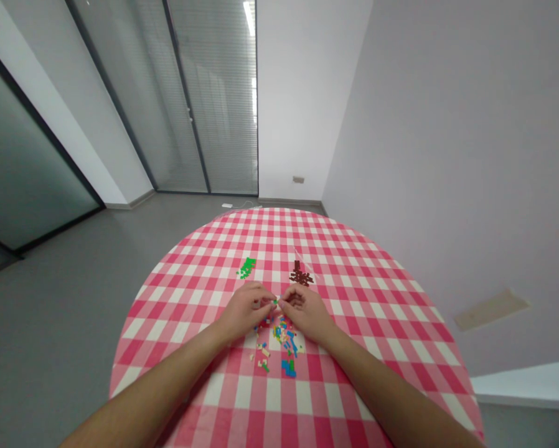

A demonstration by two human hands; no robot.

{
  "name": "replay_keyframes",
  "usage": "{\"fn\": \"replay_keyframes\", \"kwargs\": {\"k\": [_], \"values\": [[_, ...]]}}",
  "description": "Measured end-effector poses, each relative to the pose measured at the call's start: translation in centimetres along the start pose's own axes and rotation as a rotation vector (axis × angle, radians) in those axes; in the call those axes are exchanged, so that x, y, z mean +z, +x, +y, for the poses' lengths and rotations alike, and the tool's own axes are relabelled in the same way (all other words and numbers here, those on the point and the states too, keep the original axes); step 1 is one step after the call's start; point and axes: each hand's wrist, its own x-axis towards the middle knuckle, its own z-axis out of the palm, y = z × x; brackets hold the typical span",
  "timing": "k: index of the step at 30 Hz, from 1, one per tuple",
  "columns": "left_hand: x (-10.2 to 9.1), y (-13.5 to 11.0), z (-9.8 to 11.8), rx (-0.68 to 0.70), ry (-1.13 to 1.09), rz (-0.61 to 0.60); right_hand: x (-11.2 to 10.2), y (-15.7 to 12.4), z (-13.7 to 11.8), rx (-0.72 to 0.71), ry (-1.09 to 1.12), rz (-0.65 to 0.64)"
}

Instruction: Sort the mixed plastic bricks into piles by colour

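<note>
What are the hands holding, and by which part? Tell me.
A tiny green brick, held at the fingertips where the left hand and right hand meet; which part is gripped is too small to tell.

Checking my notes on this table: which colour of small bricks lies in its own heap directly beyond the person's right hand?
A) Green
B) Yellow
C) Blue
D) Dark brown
D. The dark brown bricks form a separate heap just beyond the right hand.
</note>
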Motion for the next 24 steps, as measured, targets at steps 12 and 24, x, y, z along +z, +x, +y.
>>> {"fn": "replay_keyframes", "kwargs": {"k": [12,24], "values": [[-4.3,0.7,-3.9,-0.259,0.115,0.219,-1.4,0.5,1.0,-0.277,-0.510,0.170],[-4.0,0.5,-6.3,-0.268,0.018,0.208,-2.2,1.1,1.6,-0.299,-0.543,0.206]]}}
